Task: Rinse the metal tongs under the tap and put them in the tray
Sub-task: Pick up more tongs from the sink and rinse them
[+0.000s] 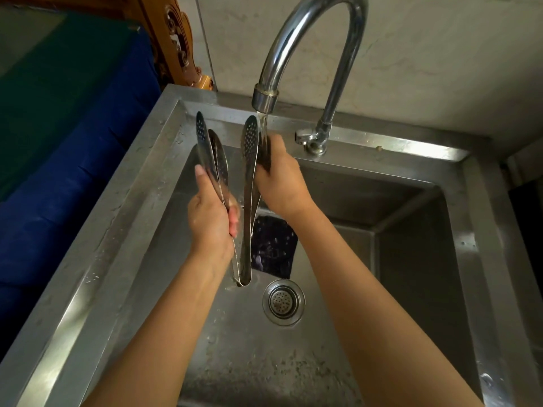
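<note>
To the left of the tap [308,54], the left hand [210,218] is closed around one pair of metal tongs [214,163], pressing its two perforated blades together, tips pointing up. A second pair [249,201] stands between the hands, its bend hanging low over the sink [411,245]; which hand carries its weight I cannot tell. Directly under the tap's spout, the right hand [279,180] is closed on the upper part of this second pair, and the stream falls on its fingers. The metal is wet, so I think one pair may slip and drop into the basin, near the drain [283,302]. Water may also splash over the left rim. No tray is visible here.
</note>
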